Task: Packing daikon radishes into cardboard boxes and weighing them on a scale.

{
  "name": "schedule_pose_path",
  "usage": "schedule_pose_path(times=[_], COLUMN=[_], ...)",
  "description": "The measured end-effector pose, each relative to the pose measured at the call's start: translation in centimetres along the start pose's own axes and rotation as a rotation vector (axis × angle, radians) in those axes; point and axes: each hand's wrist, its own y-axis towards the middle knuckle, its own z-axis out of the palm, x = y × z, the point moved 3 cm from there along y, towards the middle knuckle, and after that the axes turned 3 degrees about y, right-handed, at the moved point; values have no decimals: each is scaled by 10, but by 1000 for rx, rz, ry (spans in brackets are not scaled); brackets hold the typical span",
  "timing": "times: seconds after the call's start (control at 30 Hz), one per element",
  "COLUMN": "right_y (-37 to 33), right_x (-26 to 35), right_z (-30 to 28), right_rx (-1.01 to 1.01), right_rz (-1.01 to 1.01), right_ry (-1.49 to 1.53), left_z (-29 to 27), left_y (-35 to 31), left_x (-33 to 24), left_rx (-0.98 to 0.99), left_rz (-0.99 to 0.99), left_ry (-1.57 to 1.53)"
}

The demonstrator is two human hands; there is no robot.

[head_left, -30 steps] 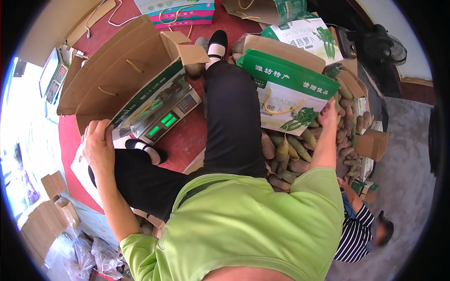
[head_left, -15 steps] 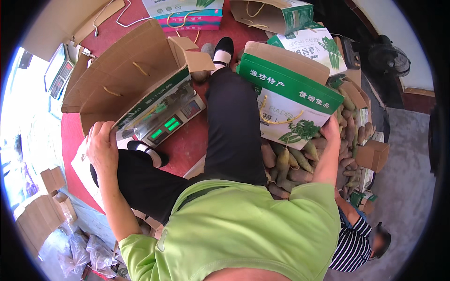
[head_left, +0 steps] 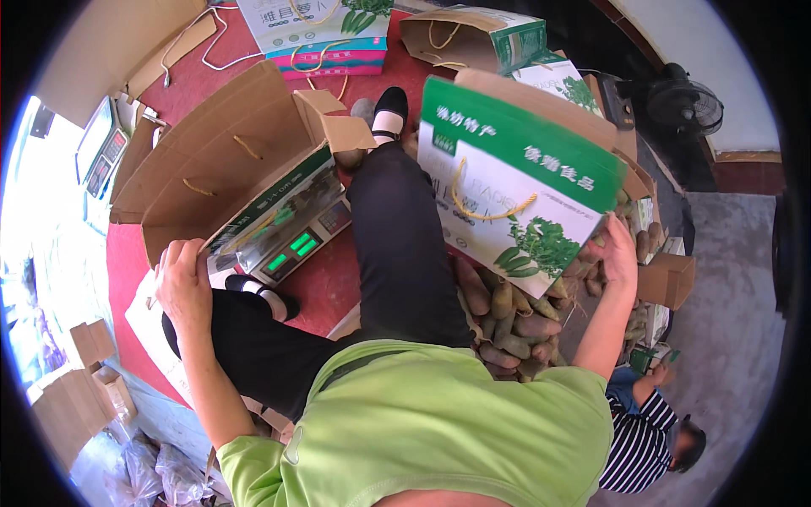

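My left hand (head_left: pixel 183 283) grips the near corner of an open cardboard carton (head_left: pixel 211 139) at the left, its fingers bent over the edge. The carton has yellow rope handles inside and stands by a scale (head_left: pixel 300 245) with lit green digits. At the right, my right hand (head_left: pixel 615 252) holds a green and white carton (head_left: pixel 481 198) by its right edge, fingers partly hidden. That carton has a yellow rope handle and a printed leafy radish, and it tilts above a heap of radishes (head_left: pixel 515 325). Its open top flap points away from me.
More cartons lie beyond, one white and pink (head_left: pixel 329 55), one open (head_left: pixel 460 42). A black fan (head_left: pixel 688 100) stands at the far right. A person in a striped top (head_left: pixel 638 444) is at the lower right. Plastic bags (head_left: pixel 182 473) lie at the lower left.
The green and white carton has risen toward me and swung slightly, with my right hand moving right along with it. It now covers more of the carton behind. My left hand keeps its grip.
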Motion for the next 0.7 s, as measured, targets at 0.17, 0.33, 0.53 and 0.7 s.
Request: schedule_pose_path(times=[0.17, 0.33, 0.53, 0.7], right_y=[-6, 4, 50, 109], right_x=[14, 15, 29, 35], right_z=[-36, -44, -32, -17], right_rx=[-17, -106, -150, -241], right_rz=[-73, -137, -296, -276], right_ry=[302, 590, 784, 977], left_z=[1, 0, 2, 0], left_y=[0, 0, 1, 1], left_x=[0, 1, 0, -1], left_rx=[-6, -5, -4, -14], left_rz=[11, -12, -4, 6], left_ry=[-10, -9, -3, -4])
